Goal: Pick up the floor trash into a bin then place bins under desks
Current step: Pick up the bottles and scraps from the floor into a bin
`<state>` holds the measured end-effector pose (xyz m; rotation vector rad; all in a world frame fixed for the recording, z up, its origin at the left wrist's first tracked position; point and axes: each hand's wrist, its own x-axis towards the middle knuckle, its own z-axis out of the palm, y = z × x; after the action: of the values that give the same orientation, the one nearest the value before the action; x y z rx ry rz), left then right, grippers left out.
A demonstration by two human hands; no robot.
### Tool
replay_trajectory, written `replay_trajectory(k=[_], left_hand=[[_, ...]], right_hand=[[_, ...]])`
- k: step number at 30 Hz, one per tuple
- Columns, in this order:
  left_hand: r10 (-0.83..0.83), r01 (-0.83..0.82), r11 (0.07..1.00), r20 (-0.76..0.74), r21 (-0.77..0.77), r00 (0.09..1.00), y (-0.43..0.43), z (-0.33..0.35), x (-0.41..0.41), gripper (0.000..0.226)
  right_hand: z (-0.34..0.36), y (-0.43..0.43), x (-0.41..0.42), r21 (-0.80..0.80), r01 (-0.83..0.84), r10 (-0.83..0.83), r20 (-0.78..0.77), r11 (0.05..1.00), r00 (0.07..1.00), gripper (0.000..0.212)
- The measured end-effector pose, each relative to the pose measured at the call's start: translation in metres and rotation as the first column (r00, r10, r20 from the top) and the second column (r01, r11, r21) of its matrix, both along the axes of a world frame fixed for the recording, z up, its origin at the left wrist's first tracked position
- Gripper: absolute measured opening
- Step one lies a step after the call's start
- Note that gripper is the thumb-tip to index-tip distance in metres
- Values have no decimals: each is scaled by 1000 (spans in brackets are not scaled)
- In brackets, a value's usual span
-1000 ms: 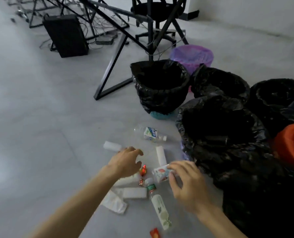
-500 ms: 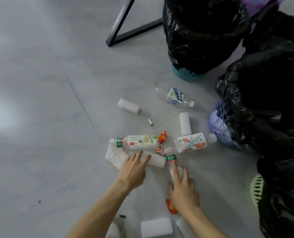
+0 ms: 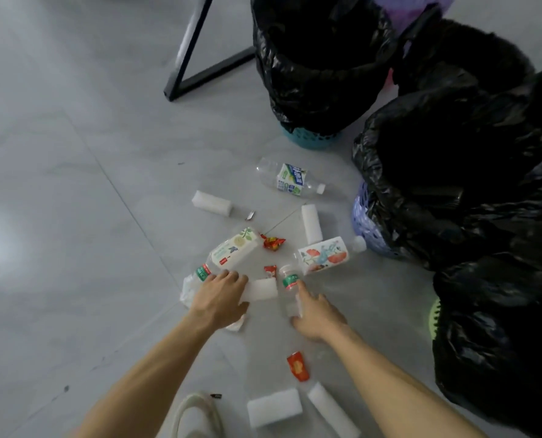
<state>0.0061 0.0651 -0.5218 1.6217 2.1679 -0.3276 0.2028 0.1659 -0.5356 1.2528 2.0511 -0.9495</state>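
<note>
Both hands down in the trash pile on the floor (image 3: 73,184). Left hand (image 3: 220,297) lies flat, fingers spread, over a white foam block (image 3: 261,289) and a crumpled tissue (image 3: 189,289); pressing, not closed around either. Right hand (image 3: 315,312) lies on a clear bottle with a green band (image 3: 290,287), index finger along it, grip loose, can't tell if it's wrapped yet.

Landmark: the purple-basket bin (image 3: 363,222).

Risks, my read:
- The clear bottle is round and slick; a one-finger push probably rolls it into the flower-label bottle (image 3: 325,254), just toward the bin from it.
- Grabbing foam and tissue together with a flat palm likely drops one of them.
- Small wrappers (image 3: 272,242) and the red packet (image 3: 298,366) on the near side of the hands are easy to miss.
- Liner mouths sag; a toss could hit the rim and bounce back out.

Containers:
- Purple-basket bin: black liner, inside too dark to read.
- Teal-basket bin (image 3: 307,140), beyond it: black liner, contents not visible.
- More black-lined bins further right of it, one with a green base (image 3: 434,317); contents unreadable.

The rest of the trash lies on the open-floor side of the purple bin: blue-label bottle (image 3: 290,180), lemon-label bottle (image 3: 231,251), foam pieces.
</note>
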Motion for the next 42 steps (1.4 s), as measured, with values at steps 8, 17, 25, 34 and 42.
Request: replay_trajectory(k=[8, 17, 25, 34, 42], left_hand=[[224, -254, 946, 162, 203, 961, 59, 138, -2, 46], [55, -211, 773, 268, 598, 962, 185, 214, 116, 50], [-17, -62, 927, 208, 369, 978, 212, 177, 157, 56], [-166, 108, 911, 116, 398, 979, 167, 162, 125, 55], [-102, 102, 995, 139, 4, 985, 50, 97, 75, 63]], right_hand=[[160, 53, 46, -208, 113, -194, -430, 972, 882, 72], [288, 125, 116, -199, 636, -454, -850, 745, 266, 51], [240, 150, 132, 280, 522, -281, -595, 806, 753, 63], [187, 125, 145, 564, 205, -72, -249, 800, 966, 50], [149, 38, 119, 747, 305, 226, -515, 591, 827, 40]])
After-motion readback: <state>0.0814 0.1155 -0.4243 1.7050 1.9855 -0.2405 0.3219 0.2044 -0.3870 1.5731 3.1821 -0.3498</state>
